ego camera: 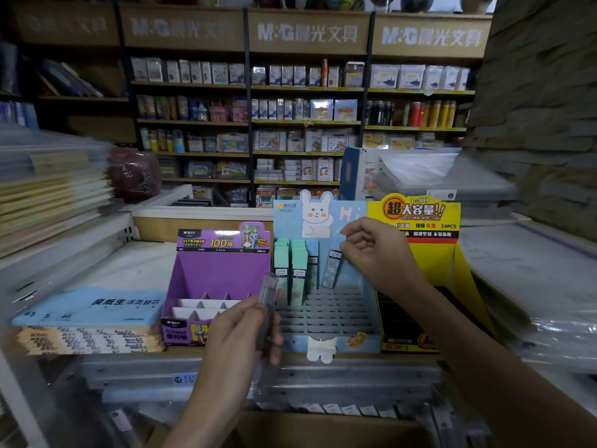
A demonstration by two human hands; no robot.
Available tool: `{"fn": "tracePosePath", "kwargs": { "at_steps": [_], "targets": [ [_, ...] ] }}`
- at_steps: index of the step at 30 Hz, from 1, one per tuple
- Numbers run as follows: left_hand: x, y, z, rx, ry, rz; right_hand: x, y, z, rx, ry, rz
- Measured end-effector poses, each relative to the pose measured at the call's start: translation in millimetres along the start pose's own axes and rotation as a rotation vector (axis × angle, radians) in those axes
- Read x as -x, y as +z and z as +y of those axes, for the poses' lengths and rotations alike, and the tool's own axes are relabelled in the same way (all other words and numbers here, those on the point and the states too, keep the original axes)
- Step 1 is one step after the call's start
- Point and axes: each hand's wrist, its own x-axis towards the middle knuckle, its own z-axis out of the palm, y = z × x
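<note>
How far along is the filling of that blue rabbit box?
Done: several green cases stand in the back row of the blue box. In hand: the right hand pinches a blue case there; the left hand holds a clear case. Left: most slots are empty.

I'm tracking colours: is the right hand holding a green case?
No, the right hand pinches a blue case above the blue box; the green cases stand in it.

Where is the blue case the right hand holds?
Head view, centre-right: the right hand pinches the blue case at the back of the rabbit display box, right of the green cases.
</note>
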Motion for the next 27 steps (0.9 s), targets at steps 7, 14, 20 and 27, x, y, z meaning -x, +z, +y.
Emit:
{"fn": "tracePosePath", "kwargs": {
  "at_steps": [7, 14, 20, 27],
  "targets": [
    [0, 3, -1, 0.001, 0.035, 0.01, -6, 8, 3, 0.039, -0.048, -0.091],
    [-7, -5, -9, -0.133, 0.107, -0.001, -7, 12, 2, 0.251, -0.175, -0.104],
    [-10, -7, -8, -0.122, 0.133, -0.016, -5, 13, -2, 0.378, -0.21, -0.138],
    [-13, -8, -1, -0.171, 0.15, -0.02, 4, 4, -5, 0.348, -0.162, -0.114]
  ]
}}
